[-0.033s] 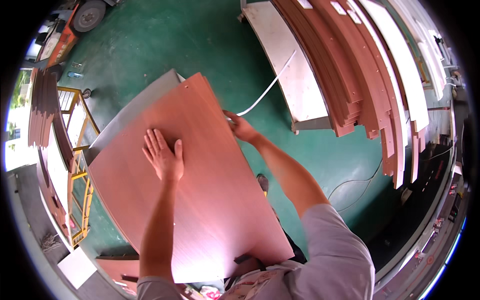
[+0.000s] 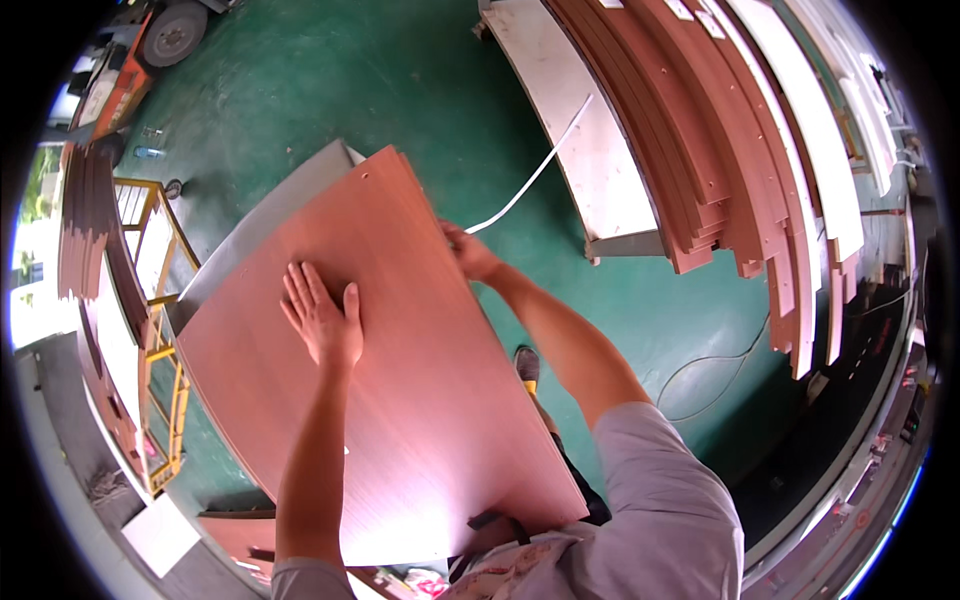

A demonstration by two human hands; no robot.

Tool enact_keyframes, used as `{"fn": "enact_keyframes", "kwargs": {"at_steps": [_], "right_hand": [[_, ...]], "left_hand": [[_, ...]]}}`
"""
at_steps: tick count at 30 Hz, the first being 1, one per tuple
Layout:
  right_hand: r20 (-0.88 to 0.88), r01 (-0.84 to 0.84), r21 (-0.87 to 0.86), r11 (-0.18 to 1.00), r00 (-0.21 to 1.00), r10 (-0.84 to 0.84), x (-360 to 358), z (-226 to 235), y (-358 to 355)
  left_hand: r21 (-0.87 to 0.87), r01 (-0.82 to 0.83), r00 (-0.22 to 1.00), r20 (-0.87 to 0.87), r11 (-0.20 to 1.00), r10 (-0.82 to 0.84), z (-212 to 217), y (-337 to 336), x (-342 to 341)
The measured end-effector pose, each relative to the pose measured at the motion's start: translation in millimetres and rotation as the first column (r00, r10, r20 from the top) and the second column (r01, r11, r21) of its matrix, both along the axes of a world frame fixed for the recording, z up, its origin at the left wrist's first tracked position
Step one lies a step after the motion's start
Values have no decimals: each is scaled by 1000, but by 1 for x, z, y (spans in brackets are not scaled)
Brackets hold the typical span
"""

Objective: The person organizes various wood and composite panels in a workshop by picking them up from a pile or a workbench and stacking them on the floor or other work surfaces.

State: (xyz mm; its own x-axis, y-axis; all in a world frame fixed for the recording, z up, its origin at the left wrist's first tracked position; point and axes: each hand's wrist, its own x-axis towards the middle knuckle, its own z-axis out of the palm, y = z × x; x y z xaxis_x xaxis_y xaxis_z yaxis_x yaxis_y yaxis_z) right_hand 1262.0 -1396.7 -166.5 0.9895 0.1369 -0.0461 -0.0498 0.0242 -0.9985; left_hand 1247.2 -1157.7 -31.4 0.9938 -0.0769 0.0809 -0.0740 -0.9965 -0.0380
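Shoe (image 2: 525, 362) more exposed beside brown panel (image 2: 410, 350), right hand (image 2: 472, 254) slightly farther left

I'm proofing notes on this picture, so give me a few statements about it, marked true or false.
1. The left hand lies on the brown panel. True.
2. Both hands lie flat on the panel. False: the right hand is at its right edge.
3. The floor is green. True.
4. The frame at the left is blue. False: the frame is yellow.
5. The thin strip near the right hand is white. True.
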Motion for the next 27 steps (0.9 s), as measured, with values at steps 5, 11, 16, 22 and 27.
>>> {"fn": "enact_keyframes", "kwargs": {"at_steps": [5,11,16,22,27], "right_hand": [[-23,-245,-194,950,969,246,36,-26,17],[-36,-341,-604,721,915,403,39,-13,-4],[-217,-413,-503,759,911,351,51,16,-40],[-245,-261,-715,648,962,118,49,13,-148],[-481,239,-299,924,798,-362,1,40,-181]], "left_hand": [[-15,22,999,-26,1000,-22,-2,-4,10],[-37,26,998,-57,999,-28,-1,1,10],[-52,45,999,-28,998,-47,0,7,12],[-72,42,999,-19,997,-44,0,3,9],[-38,24,1000,-4,999,-24,-8,-2,9]]}}
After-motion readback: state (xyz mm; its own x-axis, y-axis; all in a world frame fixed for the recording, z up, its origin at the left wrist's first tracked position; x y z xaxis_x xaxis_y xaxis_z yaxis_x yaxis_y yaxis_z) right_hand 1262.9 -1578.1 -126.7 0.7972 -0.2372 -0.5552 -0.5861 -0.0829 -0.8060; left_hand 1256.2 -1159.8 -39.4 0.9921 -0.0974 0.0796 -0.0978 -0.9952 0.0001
